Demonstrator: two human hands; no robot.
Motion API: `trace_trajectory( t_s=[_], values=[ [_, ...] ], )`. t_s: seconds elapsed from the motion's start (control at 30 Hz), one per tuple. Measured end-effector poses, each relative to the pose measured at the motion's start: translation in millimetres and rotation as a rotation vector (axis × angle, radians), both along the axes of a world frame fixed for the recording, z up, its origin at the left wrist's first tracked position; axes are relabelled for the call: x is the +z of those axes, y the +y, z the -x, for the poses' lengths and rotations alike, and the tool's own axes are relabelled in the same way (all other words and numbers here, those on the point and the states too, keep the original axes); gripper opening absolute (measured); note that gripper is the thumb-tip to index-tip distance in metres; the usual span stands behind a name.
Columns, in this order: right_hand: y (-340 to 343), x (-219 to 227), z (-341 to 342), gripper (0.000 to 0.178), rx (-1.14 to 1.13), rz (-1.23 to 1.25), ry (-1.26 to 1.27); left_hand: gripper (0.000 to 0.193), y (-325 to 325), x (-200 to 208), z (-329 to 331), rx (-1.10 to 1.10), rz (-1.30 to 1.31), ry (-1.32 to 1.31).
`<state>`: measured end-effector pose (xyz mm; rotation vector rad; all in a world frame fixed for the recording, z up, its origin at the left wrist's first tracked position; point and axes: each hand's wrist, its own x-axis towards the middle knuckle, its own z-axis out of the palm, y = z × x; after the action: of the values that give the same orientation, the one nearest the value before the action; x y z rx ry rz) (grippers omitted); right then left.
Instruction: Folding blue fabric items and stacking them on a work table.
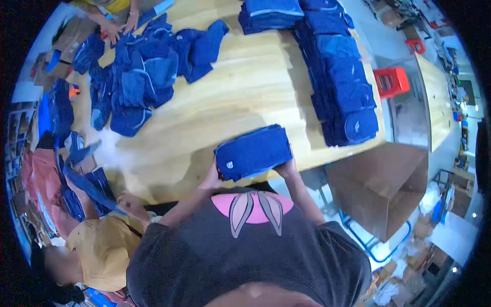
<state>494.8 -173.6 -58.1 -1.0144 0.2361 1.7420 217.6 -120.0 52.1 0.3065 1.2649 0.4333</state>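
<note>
A folded stack of navy blue cloth pieces [253,153], with a small pale emblem near its left front corner, is held at the near edge of the table. My left hand [213,176] grips its left end, and my right hand [288,168] grips its right end. The fingers of both hands are partly hidden by the cloth. To the right of my right hand, a long row of folded navy cloth stacks [340,77] runs away from me along the table.
Loose navy cloth pieces [146,77] lie heaped on the wooden table [230,97] at the far left. A co-worker's hands [115,29] reach over them. Another person in yellow [105,245] handles cloth at my left. A cardboard box [368,189] and red stool [393,82] stand right.
</note>
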Motion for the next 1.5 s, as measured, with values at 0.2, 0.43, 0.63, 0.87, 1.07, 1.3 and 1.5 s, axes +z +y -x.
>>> trace_trajectory(
  t_s=[0.2,0.43,0.63,0.87,1.07,1.3,1.5],
  values=[
    [63.2,-43.7,-45.8,0.054,0.07,-0.021,0.003,0.057,21.2,-95.4,-15.4,-0.061,-0.667,-0.128],
    [207.5,-60.2,-114.9,0.05,-0.045,0.024,0.039,0.046,206.5,-142.8,-95.7,0.356,0.017,-0.193],
    [343.1,-27.2,-147.9,0.052,-0.135,0.01,0.041,0.061,329.0,-105.7,-150.1,0.182,-0.093,-0.007],
    [427.1,-33.3,-168.6,0.057,-0.349,-0.234,0.007,0.059,410.3,-94.6,-205.5,0.217,-0.429,0.009],
    [414.9,-116.2,-195.1,0.045,-0.049,-0.496,-0.261,0.058,433.2,-127.1,-178.3,0.319,-0.681,0.364],
    [243.9,-56.4,-115.4,0.032,0.309,-0.315,-0.621,0.044,413.6,-116.4,-19.4,-0.223,-0.893,1.798],
    [197.2,-57.7,-72.8,0.026,0.518,-0.233,-0.525,0.018,354.6,-173.3,69.5,-0.385,-0.885,1.58]
  ],
)
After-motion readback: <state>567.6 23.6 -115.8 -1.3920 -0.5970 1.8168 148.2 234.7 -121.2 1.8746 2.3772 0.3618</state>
